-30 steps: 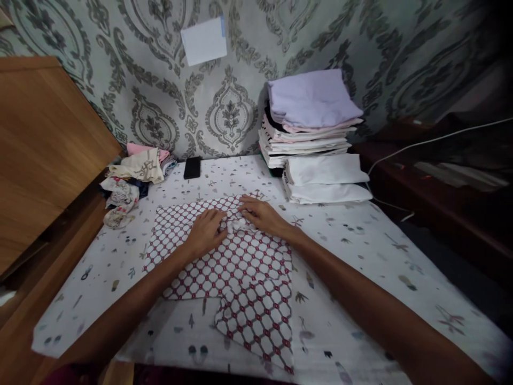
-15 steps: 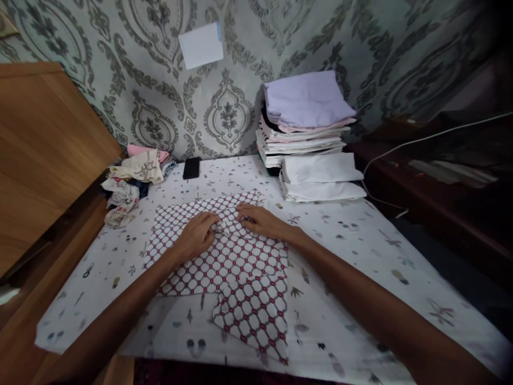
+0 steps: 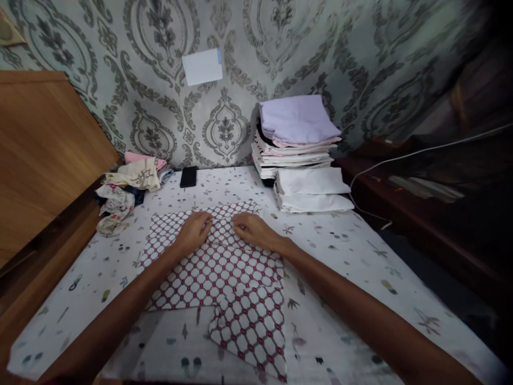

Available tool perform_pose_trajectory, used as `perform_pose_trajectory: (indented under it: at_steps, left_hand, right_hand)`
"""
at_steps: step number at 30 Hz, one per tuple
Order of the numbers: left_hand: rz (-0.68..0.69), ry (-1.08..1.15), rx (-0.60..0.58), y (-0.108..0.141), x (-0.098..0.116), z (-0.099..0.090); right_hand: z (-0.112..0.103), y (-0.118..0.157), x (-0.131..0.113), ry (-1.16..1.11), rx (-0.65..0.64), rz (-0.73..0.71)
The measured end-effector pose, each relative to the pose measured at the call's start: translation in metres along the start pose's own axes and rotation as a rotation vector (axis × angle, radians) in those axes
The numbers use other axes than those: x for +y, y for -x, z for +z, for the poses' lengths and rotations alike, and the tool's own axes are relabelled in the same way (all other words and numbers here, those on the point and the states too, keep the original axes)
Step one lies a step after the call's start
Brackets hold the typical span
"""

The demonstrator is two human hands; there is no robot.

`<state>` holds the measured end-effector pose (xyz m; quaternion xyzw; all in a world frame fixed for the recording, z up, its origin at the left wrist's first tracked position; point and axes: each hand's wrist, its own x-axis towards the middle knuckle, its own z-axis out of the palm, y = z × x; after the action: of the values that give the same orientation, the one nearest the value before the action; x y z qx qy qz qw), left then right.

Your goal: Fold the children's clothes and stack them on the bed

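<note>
A white garment with a red-and-grey lattice print lies spread on a bed or table covered with a printed white sheet. Near its far edge, my left hand rests on the cloth with its fingers curled in a pinch. Opposite it, to the right, my right hand also has curled fingers pressed together on the fabric. A short stretch of cloth shows between the two hands. The fingertips are partly hidden. One narrower part of the garment reaches toward me at the lower right.
Folded clothes with a lilac piece on top are stacked by the wall, with folded white cloths in front. A black phone and crumpled clothes lie at the back left. A wooden panel stands left; a white cable runs right.
My hands have drawn slightly apart, and the right fingers have curled in. The small bunched fold between them looks flatter. The view has tilted up a little.
</note>
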<state>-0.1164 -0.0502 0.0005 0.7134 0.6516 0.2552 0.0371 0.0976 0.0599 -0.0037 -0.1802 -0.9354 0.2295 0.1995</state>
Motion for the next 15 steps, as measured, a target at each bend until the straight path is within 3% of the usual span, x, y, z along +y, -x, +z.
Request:
perform_pose_trajectory:
  at_steps: [2,7,11,15]
  left_hand:
    - [-0.049,-0.030,-0.018,-0.012,-0.005,0.008]
    - [-0.238,-0.154,-0.229,-0.020,-0.031,0.012]
    - [-0.358,-0.254,-0.260,0.011,-0.073,-0.009]
    - [-0.475,-0.328,-0.216,0.047,-0.116,-0.038]
  right_hand:
    - [0.009,-0.019,0.008,0.070,0.037,0.087]
    - [0.040,-0.048,0.037,0.289,0.026,0.335]
    - [0.055,-0.044,0.057,0.334,0.074,0.354]
    - [0.056,-0.041,0.058,0.331,0.070,0.348]
